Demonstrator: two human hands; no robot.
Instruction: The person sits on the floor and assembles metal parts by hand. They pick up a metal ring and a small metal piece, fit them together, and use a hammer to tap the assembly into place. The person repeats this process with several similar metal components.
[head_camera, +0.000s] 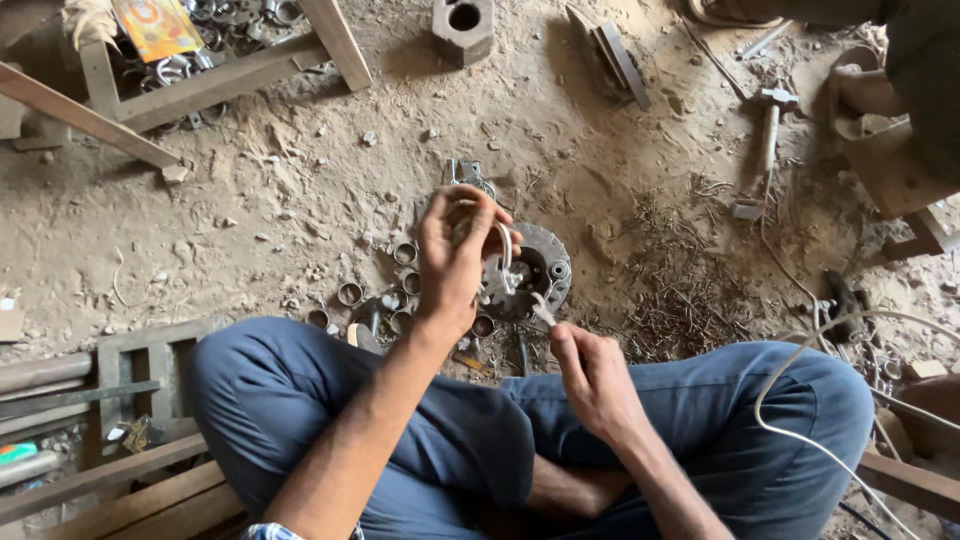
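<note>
one curved metal piece (503, 258) gripped by left hand (452, 255); right hand (590, 375) pinches one small part (542, 308).

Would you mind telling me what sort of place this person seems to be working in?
Probably a small floor-level metal repair workshop. On the dirt floor lie a round metal disc assembly, loose metal rings, a hammer and scattered metal shavings.
</note>
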